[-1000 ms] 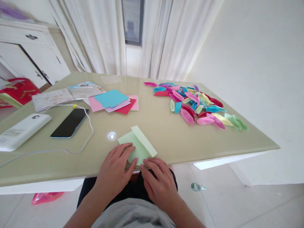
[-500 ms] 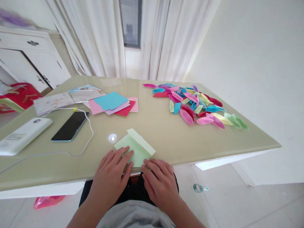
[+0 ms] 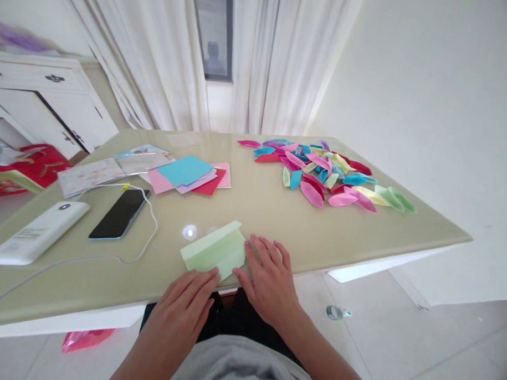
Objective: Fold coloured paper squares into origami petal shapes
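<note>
A light green sheet of paper with a folded strip along its far edge lies near the front edge of the table. My left hand rests flat at the paper's near corner, fingertips touching it. My right hand lies flat beside the paper's right edge, fingers stretched out and the thumb at its corner. Neither hand holds anything.
A pile of folded coloured paper pieces lies at the far right. A stack of coloured square sheets sits at centre left, with a black phone, a white cable, a white device and printed cards further left.
The green paper has turned so its folded strip now runs left to right. My right hand moved up onto the table beside it; my left hand slid back toward the table edge.
</note>
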Motion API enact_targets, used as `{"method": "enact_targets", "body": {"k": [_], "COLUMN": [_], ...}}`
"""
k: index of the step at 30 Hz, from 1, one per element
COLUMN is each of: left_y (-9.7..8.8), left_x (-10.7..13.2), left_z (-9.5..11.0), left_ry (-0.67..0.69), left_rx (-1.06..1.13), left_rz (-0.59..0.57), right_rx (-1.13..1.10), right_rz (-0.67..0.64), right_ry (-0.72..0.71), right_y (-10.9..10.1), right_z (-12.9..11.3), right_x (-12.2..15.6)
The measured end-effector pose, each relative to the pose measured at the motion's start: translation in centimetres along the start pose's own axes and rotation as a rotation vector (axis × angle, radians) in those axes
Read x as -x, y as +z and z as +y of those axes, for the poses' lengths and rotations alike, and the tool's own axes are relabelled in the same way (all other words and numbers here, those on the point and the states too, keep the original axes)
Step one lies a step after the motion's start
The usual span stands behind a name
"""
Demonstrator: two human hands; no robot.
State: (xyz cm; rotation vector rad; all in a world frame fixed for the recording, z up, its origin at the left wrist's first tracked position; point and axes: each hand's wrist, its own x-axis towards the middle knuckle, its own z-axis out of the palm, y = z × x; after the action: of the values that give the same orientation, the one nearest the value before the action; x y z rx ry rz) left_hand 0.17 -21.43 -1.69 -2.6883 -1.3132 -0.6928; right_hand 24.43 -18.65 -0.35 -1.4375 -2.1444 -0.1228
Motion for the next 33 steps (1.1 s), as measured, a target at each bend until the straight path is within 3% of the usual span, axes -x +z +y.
{"method": "enact_targets", "body": {"k": [9, 14, 20, 33], "left_y": [-0.1, -0.3, -0.4, -0.4], "left_x": [-0.8, -0.4, 0.4, 0.5], "left_z": [0.4, -0.4, -0.7, -0.7], "left_ry": [-0.004, -0.037, 0.004, 0.128], "left_rx": [0.004, 0.027, 0.071, 0.033], "left_rz": [-0.062, -0.04, 0.005, 0.122], "right_rx": [-0.153, -0.176, -0.279, -0.437], "right_rz": [-0.164, -0.103, -0.07, -0.138], "right_ry": [-0.216, -0.199, -0.361, -0.006], "right_y": [-0.6, -0.5, 0.3, -0.1], "right_z": [-1.0, -0.8, -0.8, -2.3], "right_x": [0.7, 0.9, 0.8, -1.3]}}
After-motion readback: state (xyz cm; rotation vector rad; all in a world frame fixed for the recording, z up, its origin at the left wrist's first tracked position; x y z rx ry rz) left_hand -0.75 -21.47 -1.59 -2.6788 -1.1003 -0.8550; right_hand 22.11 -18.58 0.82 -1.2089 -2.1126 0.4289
